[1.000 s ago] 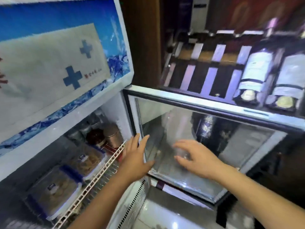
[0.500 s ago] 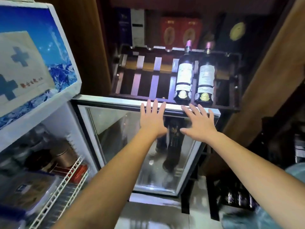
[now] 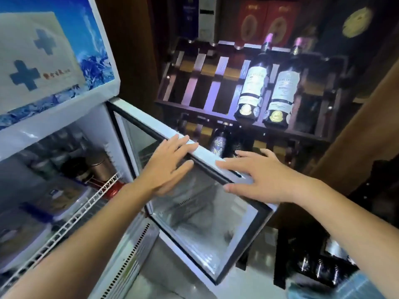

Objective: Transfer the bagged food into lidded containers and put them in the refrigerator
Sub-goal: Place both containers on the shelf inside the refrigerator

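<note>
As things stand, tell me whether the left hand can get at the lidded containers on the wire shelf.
Probably yes. The glass door stands open, the left hand lies flat on its top edge, and the lidded containers sit on the wire shelf beside that forearm, nothing in between.

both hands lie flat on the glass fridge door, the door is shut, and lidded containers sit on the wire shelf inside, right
Not quite: the glass door is open, swung out from the fridge, as the head view shows. The left hand and right hand do lie flat on it, and lidded containers sit on the wire shelf inside.
</note>
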